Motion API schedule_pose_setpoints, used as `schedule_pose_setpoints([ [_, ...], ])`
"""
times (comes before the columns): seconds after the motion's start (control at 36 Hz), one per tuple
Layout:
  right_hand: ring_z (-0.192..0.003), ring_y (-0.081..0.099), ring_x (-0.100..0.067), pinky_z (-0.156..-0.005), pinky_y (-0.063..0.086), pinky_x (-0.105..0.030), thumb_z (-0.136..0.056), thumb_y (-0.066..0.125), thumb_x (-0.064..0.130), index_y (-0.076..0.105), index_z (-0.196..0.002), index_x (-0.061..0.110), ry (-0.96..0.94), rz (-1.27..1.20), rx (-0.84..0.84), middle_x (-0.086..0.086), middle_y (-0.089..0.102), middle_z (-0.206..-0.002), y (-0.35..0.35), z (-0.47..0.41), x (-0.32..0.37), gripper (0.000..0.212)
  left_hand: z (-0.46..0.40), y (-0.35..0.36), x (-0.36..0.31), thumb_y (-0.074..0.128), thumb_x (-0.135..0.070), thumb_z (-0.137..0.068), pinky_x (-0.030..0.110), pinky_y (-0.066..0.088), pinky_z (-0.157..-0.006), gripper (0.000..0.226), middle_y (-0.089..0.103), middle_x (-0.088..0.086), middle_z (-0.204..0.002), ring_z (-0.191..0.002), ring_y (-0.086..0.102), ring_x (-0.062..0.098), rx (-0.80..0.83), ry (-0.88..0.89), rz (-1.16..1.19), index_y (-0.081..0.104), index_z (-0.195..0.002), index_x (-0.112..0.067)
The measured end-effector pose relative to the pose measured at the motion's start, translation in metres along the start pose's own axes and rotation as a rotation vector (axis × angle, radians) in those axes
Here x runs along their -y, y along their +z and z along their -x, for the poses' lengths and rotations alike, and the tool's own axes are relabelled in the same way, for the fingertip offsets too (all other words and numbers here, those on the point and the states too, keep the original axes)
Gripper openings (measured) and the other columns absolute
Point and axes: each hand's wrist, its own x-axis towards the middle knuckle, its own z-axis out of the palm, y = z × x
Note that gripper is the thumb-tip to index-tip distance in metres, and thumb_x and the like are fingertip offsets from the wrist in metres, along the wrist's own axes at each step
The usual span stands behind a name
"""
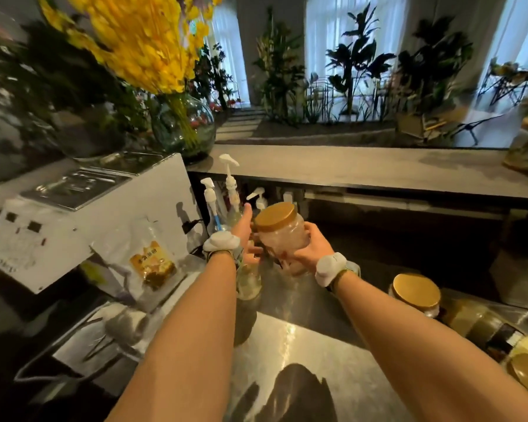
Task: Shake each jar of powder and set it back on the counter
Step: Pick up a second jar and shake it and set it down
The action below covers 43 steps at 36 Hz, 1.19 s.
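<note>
The steel desk (302,354) runs from the near edge toward a raised grey concrete ledge (378,169) at the far side. Its near middle is bare and reflective, which leaves open room there. The left is crowded by a white box-shaped machine (83,220) with a printed pouch (153,263) leaning at its foot. A cluster of white pump bottles (229,190) stands at the far middle under the ledge.

Along the right edge stands a second gold-lidded jar (416,295). A row of further containers (485,330), too blurred to tell apart, runs nearer from it. A round glass vase of yellow flowers (182,126) sits on the ledge to the far left.

The clear jar of pale powder with a gold screw lid (279,231) is held up off the desk, above its far middle. It is tilted, its long axis leaning so the lid points up and toward the far left.

The right hand (313,249) is wrapped around the jar's lower right side, fingers curled over the glass and the thumb underneath. The left hand (246,236) lies against the jar's left side with the fingers mostly extended and loosely spread, one pointing toward the pump bottles. Whether its palm presses the glass I cannot tell, as motion blur hides the contact. Both wrists wear white bands.
</note>
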Motion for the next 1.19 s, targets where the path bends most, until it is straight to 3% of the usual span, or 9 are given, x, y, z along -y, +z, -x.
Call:
schedule_pose_setpoints([
  [0.08,-0.123,0.057,-0.027,-0.105,0.051,-0.042,-0.077,0.086,0.019,0.044,-0.144,0.015,-0.019,0.022,0.003,-0.004,0.057,-0.128,0.001,-0.011,0.024,0.079,-0.013,-0.009,-0.029,0.07,-0.09,-0.034,0.06,0.046,-0.1,0.12,0.059,0.009,-0.135,-0.117,0.059,0.035,-0.017,0.136,-0.019,0.054,-0.133,-0.025],
  [0.17,-0.125,0.058,-0.03,-0.108,0.05,-0.046,-0.077,0.086,0.022,0.045,-0.145,0.014,-0.033,0.011,-0.001,-0.01,0.059,-0.136,0.005,-0.02,0.046,0.079,-0.012,-0.009,-0.051,0.078,-0.083,-0.029,0.059,0.046,-0.1,0.137,0.047,0.01,-0.147,-0.125,0.052,0.036,-0.036,0.299,-0.165,0.036,-0.147,-0.027],
  [0.33,-0.125,0.059,-0.031,-0.106,0.052,-0.052,-0.057,0.093,0.044,0.047,-0.146,0.016,-0.033,-0.068,-0.012,-0.008,0.061,-0.137,0.008,-0.031,0.066,0.104,0.021,0.003,-0.068,0.083,-0.037,-0.073,0.043,0.049,-0.1,0.097,0.044,0.012,-0.147,-0.13,0.048,0.031,-0.128,0.529,-0.47,0.03,-0.152,-0.02],
  [0.47,-0.122,0.055,-0.025,-0.086,0.054,-0.027,-0.095,0.07,0.023,0.043,-0.151,0.013,0.018,-0.329,-0.031,-0.008,0.055,-0.14,-0.004,-0.029,0.067,0.063,0.02,0.002,-0.074,0.082,-0.043,-0.072,0.034,0.052,-0.092,0.085,0.056,0.003,-0.13,-0.114,0.055,0.022,-0.171,0.572,-0.479,0.043,-0.143,-0.018],
  [0.61,-0.12,0.058,-0.023,-0.101,0.05,-0.039,-0.097,0.065,0.03,0.055,-0.144,0.016,0.178,-0.641,-0.257,-0.002,0.061,-0.136,-0.01,-0.042,0.051,0.05,0.016,-0.001,-0.081,0.085,-0.068,-0.043,0.047,0.057,-0.089,0.109,0.062,0.005,-0.128,-0.112,0.062,0.028,-0.147,0.517,-0.349,0.047,-0.138,-0.03],
  [0.75,-0.107,0.068,-0.037,-0.097,0.055,-0.058,-0.089,0.057,0.062,0.07,-0.118,0.022,0.297,-0.978,-0.133,-0.015,0.074,-0.114,0.004,-0.038,0.049,0.051,0.016,0.01,-0.08,0.08,-0.044,-0.074,0.025,0.058,-0.058,0.08,0.058,0.005,-0.126,-0.104,0.061,0.022,-0.078,0.516,-0.258,0.044,-0.141,-0.02],
  [0.86,-0.115,0.06,-0.041,-0.095,0.053,-0.065,-0.085,0.06,0.068,0.065,-0.118,0.026,0.332,-1.062,-0.092,-0.016,0.065,-0.123,0.006,-0.039,0.049,0.054,0.01,0.012,-0.077,0.083,-0.044,-0.07,0.046,0.061,-0.077,0.084,0.057,0.008,-0.128,-0.11,0.061,0.03,-0.008,0.464,-0.197,0.043,-0.14,-0.024],
  [1.03,-0.117,0.058,-0.042,-0.086,0.057,-0.062,-0.066,0.079,0.056,0.057,-0.132,0.03,0.304,-1.04,-0.102,-0.016,0.058,-0.132,0.005,-0.041,0.039,0.074,0.007,0.011,-0.085,0.067,-0.071,-0.071,0.053,0.05,-0.094,0.077,0.059,0.006,-0.125,-0.113,0.057,0.029,-0.034,0.359,-0.196,0.053,-0.127,-0.019],
  [1.19,-0.118,0.058,-0.043,-0.083,0.058,-0.063,-0.055,0.085,0.054,0.053,-0.138,0.036,0.298,-1.011,-0.112,-0.015,0.057,-0.136,0.005,-0.041,0.032,0.091,0.01,0.008,-0.103,0.053,-0.068,-0.084,0.045,0.051,-0.097,0.071,0.058,0.007,-0.119,-0.108,0.056,0.027,-0.154,0.451,-0.627,0.055,-0.131,-0.014],
])
